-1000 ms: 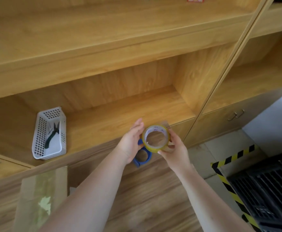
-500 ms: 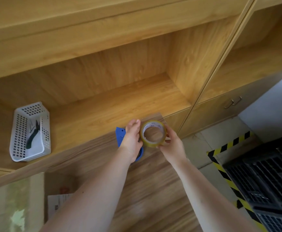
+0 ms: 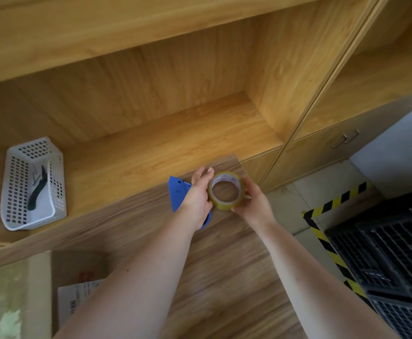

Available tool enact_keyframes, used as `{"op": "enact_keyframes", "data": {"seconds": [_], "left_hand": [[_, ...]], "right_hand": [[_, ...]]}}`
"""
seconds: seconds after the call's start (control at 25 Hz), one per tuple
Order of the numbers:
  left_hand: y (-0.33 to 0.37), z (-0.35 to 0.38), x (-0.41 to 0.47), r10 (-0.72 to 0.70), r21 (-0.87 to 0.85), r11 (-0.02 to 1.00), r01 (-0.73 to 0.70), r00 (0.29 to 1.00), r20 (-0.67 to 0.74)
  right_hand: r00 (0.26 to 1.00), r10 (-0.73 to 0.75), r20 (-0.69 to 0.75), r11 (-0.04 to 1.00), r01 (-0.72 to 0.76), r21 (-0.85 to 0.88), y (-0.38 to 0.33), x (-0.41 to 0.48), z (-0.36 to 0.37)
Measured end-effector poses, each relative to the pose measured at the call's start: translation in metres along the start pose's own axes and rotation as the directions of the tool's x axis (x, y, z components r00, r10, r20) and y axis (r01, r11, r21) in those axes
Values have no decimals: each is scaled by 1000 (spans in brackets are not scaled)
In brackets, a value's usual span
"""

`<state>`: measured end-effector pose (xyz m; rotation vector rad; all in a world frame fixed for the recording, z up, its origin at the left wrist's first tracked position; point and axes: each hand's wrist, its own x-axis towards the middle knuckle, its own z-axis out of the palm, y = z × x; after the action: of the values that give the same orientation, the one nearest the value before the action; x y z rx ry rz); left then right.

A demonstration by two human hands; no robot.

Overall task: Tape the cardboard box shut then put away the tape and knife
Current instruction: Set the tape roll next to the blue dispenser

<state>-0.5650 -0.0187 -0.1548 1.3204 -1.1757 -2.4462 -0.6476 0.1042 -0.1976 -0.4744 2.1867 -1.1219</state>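
Both hands hold a roll of clear yellowish tape (image 3: 221, 204) just above the far edge of the wooden table (image 3: 224, 265). My right hand (image 3: 254, 206) grips the roll's right side. My left hand (image 3: 197, 194) presses its left side and also holds a blue plastic tape dispenser (image 3: 176, 192), mostly hidden under the palm. The cardboard box (image 3: 14, 297) sits at the lower left with a strip of tape across its top and a white label. A dark-handled knife (image 3: 37, 192) lies in a white perforated basket (image 3: 11, 179) on the shelf, far left of my hands.
A wooden shelf unit (image 3: 175, 143) runs behind the table, with a closed cabinet door to its right. Black plastic crates (image 3: 391, 253) stand on the floor at right, inside yellow-black hazard tape (image 3: 334, 204).
The view has tilted down and both hands with the roll have lowered toward the table edge. The blue dispenser shifted from under the roll to the left of my left hand.
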Motion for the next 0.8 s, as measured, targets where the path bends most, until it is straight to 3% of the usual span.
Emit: {"op": "enact_keyframes", "data": {"seconds": [0.36,0.6,0.8], "left_hand": [[-4,-1,0,5,32,999,-4,1000,-19],[-2,-6,-19,36,-50,998,-37,999,-17],[4,-27,-53,75,-134,988,-80,996,-43]], "right_hand": [[1000,-6,-23,1000,7,22,4,-3,9],[991,-59,-117,996,67,65,-10,-27,1],[997,-43,-70,987,54,152,-29,-59,4]]}}
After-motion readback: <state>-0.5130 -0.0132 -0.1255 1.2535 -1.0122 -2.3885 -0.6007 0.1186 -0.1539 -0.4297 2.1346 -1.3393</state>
